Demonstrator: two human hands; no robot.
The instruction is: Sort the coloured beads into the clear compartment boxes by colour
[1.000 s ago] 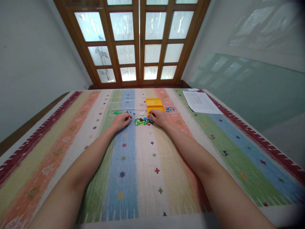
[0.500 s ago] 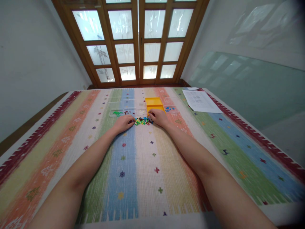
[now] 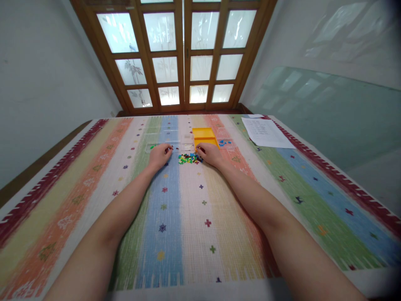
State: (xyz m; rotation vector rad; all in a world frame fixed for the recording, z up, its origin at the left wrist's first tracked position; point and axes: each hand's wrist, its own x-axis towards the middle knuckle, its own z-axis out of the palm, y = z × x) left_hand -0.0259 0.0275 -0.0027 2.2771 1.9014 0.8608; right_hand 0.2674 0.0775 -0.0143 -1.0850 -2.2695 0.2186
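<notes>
A pile of small mixed-colour pieces [image 3: 189, 159] lies on the striped cloth between my hands. My left hand [image 3: 161, 154] is over the near side of the clear boxes on the left, fingers pinched together; what they hold is too small to name. At the right end of the pile, my right hand [image 3: 208, 152] has its fingertips closed in front of the yellow box [image 3: 204, 133]; its contents are hidden. Green pieces [image 3: 152, 147] show in the leftmost clear box, and blue pieces [image 3: 224, 143] lie in the clear box on the right.
White paper sheets [image 3: 266, 133] lie at the back right of the striped tablecloth [image 3: 194, 209]. Another clear box [image 3: 188, 146] with pale pieces stands left of the yellow one. Beyond the table are wooden doors [image 3: 184, 79] with glass panes.
My left hand has moved from the pile's left edge up and left to the clear boxes, covering most of the dark red pieces. My right hand has hardly moved.
</notes>
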